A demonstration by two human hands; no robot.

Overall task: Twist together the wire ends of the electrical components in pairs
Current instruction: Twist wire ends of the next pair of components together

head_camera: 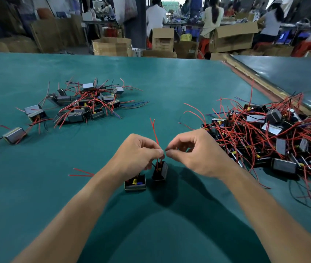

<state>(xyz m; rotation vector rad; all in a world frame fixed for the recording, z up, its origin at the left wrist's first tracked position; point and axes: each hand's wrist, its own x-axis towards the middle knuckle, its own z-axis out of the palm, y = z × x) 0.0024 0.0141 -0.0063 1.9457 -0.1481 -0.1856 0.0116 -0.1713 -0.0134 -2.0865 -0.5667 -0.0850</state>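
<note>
Two small boxed components point(145, 177) near centre on green surface point(169, 82), thin red wire ends point(155, 133) pinched in left hand point(141, 154) grip, right hand point(192, 150) grip pinched alongside; likely light, springy, best taken near tips.

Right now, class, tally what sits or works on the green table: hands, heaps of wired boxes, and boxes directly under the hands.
Hands: 2, left hand and right hand
Heaps: 2, left heap and right heap
Boxes under hands: 2, open box and tilted box
Total: 6
</note>
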